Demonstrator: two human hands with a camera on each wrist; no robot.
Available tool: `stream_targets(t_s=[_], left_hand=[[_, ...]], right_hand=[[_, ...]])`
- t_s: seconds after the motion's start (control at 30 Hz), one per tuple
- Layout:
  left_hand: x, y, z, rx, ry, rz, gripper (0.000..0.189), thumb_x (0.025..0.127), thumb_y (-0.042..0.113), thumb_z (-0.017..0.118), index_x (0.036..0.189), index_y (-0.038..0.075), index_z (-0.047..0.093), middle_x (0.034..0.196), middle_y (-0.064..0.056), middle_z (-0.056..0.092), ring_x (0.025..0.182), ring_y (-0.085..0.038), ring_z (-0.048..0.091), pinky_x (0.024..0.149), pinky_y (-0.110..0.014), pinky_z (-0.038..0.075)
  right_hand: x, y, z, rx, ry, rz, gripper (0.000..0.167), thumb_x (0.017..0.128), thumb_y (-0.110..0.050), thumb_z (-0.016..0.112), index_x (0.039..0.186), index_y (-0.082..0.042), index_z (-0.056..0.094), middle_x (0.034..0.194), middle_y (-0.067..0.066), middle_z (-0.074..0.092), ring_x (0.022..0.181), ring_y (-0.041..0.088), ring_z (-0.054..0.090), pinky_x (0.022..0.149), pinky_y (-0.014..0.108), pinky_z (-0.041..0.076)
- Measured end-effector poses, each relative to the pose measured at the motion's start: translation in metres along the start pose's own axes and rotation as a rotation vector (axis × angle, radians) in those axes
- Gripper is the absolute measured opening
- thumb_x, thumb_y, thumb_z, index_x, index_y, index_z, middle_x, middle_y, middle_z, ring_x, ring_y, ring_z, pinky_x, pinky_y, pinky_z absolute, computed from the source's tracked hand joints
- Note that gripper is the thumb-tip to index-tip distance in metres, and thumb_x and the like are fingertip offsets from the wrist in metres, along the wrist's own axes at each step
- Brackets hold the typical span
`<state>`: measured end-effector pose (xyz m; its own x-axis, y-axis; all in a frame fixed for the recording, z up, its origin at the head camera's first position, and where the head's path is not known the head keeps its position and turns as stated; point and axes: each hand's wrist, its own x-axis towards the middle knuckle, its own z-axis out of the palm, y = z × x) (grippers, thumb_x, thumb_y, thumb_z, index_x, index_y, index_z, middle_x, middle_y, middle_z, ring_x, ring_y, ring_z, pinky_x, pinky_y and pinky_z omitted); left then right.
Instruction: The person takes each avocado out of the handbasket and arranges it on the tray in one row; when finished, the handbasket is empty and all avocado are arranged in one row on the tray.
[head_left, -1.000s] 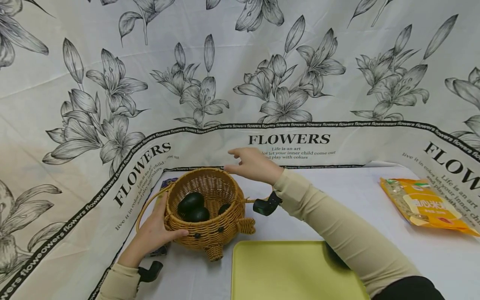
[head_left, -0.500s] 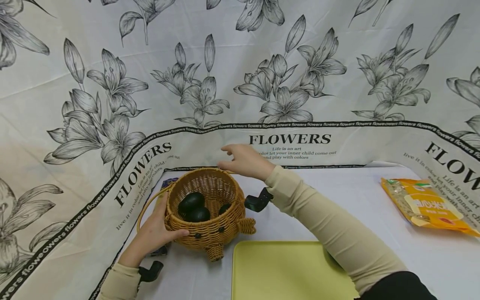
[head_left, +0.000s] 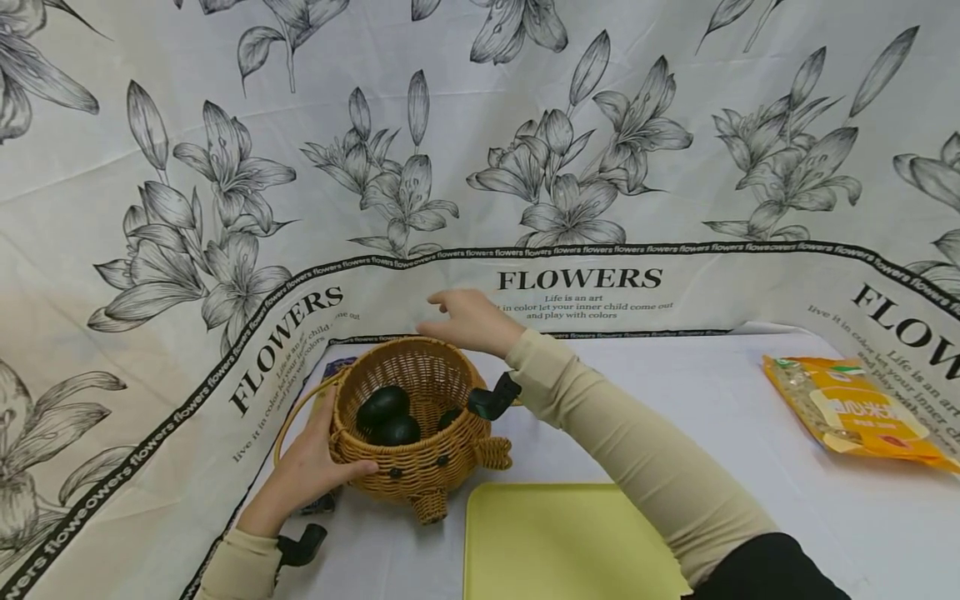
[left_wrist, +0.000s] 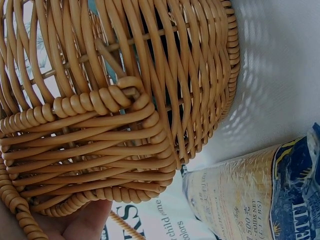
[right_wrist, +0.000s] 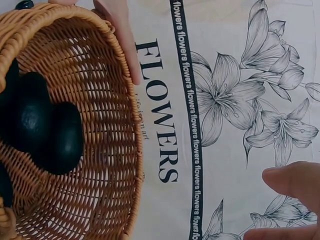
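A brown wicker basket (head_left: 427, 467) with an animal face stands left of centre. Several dark green oval fruits (right_wrist: 67, 137), like avocados, lie inside it. My left hand (head_left: 311, 458) grips the basket's left side, thumb across the front below the rim and fingers along the outside. The left wrist view shows a woven ear (left_wrist: 90, 155) close up, with part of this hand beneath it. My right hand (head_left: 472, 321) hovers by the basket's back rim, fingers pointing left. In the right wrist view its thumb and a finger are spread apart, with nothing between them.
A yellow tray (head_left: 555, 533) lies in front of the basket, partly under my right sleeve. An orange food bag (head_left: 855, 408) is at the far right. A spaghetti packet (left_wrist: 240, 195) lies beside the basket. A flower-printed cloth (head_left: 570, 200) rises behind the table.
My right hand has moved left along the basket's back rim, and its forearm now covers more of the tray. The left hand and basket have stayed in place.
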<state>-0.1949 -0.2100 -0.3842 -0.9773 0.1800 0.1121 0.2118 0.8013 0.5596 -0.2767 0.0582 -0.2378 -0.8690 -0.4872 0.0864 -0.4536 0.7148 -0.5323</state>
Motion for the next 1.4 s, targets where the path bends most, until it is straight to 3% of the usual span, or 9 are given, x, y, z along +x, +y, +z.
stream_targets(t_s=[0.17,0.27,0.4,0.63,0.77,0.9,1.0,1.1,1.4], left_hand=[[0.0,0.0,0.0,0.0,-0.003,-0.001,0.126,0.069,0.06,0.074,0.153,0.013,-0.007,0.157,-0.023,0.007,0.133,-0.051,0.033,0.096,-0.065,0.038],[0.0,0.0,0.001,-0.001,-0.005,-0.001,0.127,0.068,0.06,0.074,0.153,0.012,-0.007,0.157,-0.024,0.007,0.133,-0.051,0.033,0.096,-0.065,0.038],[0.001,0.0,0.001,-0.005,-0.004,0.006,0.126,0.068,0.06,0.075,0.153,0.013,-0.007,0.157,-0.023,0.007,0.132,-0.051,0.035,0.095,-0.064,0.04],[0.001,-0.001,0.001,0.007,-0.003,0.003,0.127,0.068,0.062,0.074,0.153,0.014,-0.008,0.157,-0.023,0.006,0.133,-0.051,0.032,0.097,-0.064,0.038],[0.002,-0.001,0.0,0.013,-0.004,0.0,0.127,0.068,0.063,0.073,0.153,0.015,-0.009,0.158,-0.023,0.005,0.134,-0.051,0.031,0.097,-0.065,0.037],[0.001,-0.002,0.0,0.013,0.007,0.004,0.128,0.067,0.063,0.074,0.153,0.014,-0.008,0.157,-0.023,0.007,0.133,-0.051,0.032,0.097,-0.064,0.037],[0.001,-0.002,0.0,0.017,0.013,0.008,0.128,0.067,0.063,0.074,0.153,0.013,-0.007,0.157,-0.024,0.007,0.133,-0.051,0.033,0.097,-0.064,0.038],[0.001,-0.002,0.0,0.021,0.012,0.007,0.127,0.067,0.062,0.074,0.153,0.013,-0.007,0.157,-0.024,0.007,0.132,-0.051,0.033,0.096,-0.065,0.038],[0.001,-0.002,0.001,0.017,0.019,0.019,0.126,0.068,0.059,0.075,0.153,0.014,-0.007,0.157,-0.024,0.008,0.132,-0.051,0.034,0.096,-0.064,0.039]], right_hand=[[0.01,-0.003,0.005,0.013,0.0,0.005,0.056,0.093,-0.038,0.055,0.139,-0.006,0.047,0.133,0.013,0.057,0.118,0.025,0.057,0.098,0.039,0.048],[0.016,-0.004,0.01,0.019,-0.001,0.012,0.055,0.093,-0.037,0.055,0.137,-0.005,0.048,0.121,0.015,0.065,0.089,0.015,0.064,0.096,0.038,0.049],[0.023,-0.004,0.018,0.024,-0.001,0.02,0.053,0.094,-0.034,0.055,0.135,-0.002,0.05,0.092,0.022,0.07,0.052,0.007,0.04,0.095,0.036,0.049],[0.032,-0.005,0.033,0.081,-0.011,0.045,0.051,0.093,-0.029,0.056,0.133,0.002,0.051,0.132,0.016,0.058,0.076,0.014,0.061,0.1,0.038,0.047],[0.035,-0.006,0.044,0.075,-0.024,0.058,0.05,0.093,-0.03,0.057,0.131,0.002,0.053,0.132,0.017,0.057,0.091,0.023,0.065,0.098,0.038,0.048],[0.04,-0.007,0.056,0.044,-0.038,0.056,0.032,0.093,-0.031,0.057,0.095,0.0,0.067,0.091,0.011,0.069,0.068,0.014,0.06,0.074,0.028,0.052],[0.045,-0.007,0.064,0.047,-0.05,0.058,0.04,0.093,-0.029,0.057,0.059,-0.011,0.049,0.053,-0.001,0.044,0.046,0.009,0.035,0.051,0.022,0.037],[0.05,-0.006,0.072,0.043,-0.053,0.076,0.051,0.093,-0.029,0.058,0.051,-0.016,0.033,0.046,-0.005,0.025,0.04,0.007,0.024,0.044,0.021,0.027],[0.059,-0.002,0.088,0.037,-0.098,0.16,0.051,0.094,-0.028,0.057,0.051,-0.016,0.032,0.045,-0.004,0.022,0.039,0.009,0.021,0.041,0.023,0.026]])
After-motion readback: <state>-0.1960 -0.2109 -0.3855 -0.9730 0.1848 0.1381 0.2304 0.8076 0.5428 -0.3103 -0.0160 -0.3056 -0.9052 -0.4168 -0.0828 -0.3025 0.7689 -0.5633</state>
